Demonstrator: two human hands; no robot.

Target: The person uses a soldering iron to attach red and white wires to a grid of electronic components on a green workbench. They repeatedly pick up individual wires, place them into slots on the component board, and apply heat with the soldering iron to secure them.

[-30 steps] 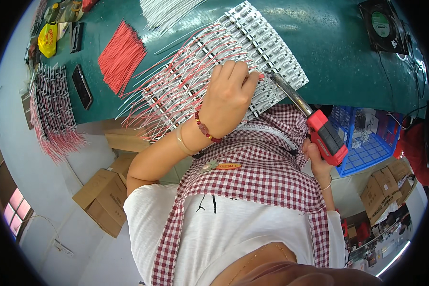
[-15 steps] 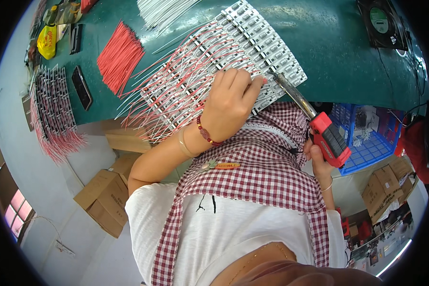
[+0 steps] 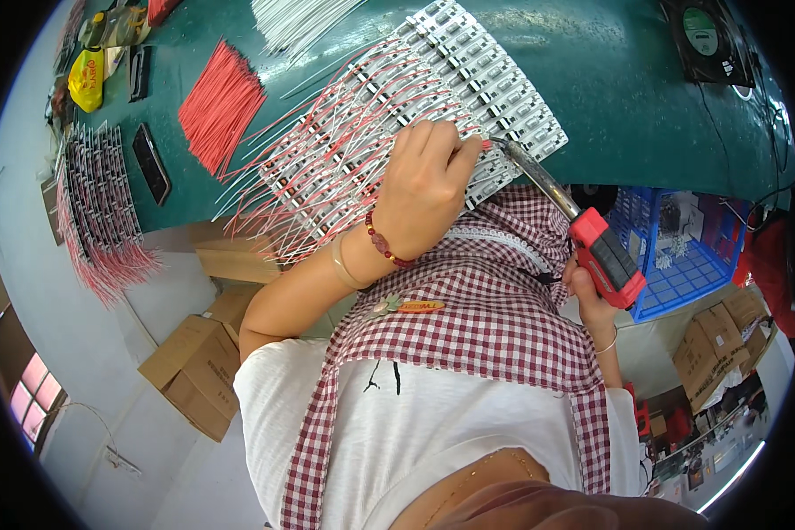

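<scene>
My right hand [image 3: 590, 296] is wrapped around the red and black handle of a soldering iron [image 3: 605, 254], partly hidden behind it. The iron's metal shaft slants up and left, its dark tip close to my left fingertips. My left hand [image 3: 426, 181] is pinched closed over a panel of small grey-white parts in rows [image 3: 495, 79]. A bit of red shows at its fingertips; whether that is wire I cannot tell. Thin red and white wires [image 3: 327, 168] fan out from the panel's left part, some hidden under my left hand.
On the green table [image 3: 609, 97] lie bundles of red wires [image 3: 221, 110] and white wires [image 3: 300, 22], a phone [image 3: 152, 165] and a wired panel [image 3: 102, 190] at the left. A black fan-like unit [image 3: 705, 40] stands far right. A blue crate [image 3: 680, 283] sits below the edge.
The soldering iron has shifted slightly left, its tip nearer my left fingertips. My left hand has moved a little left and up, still pinched.
</scene>
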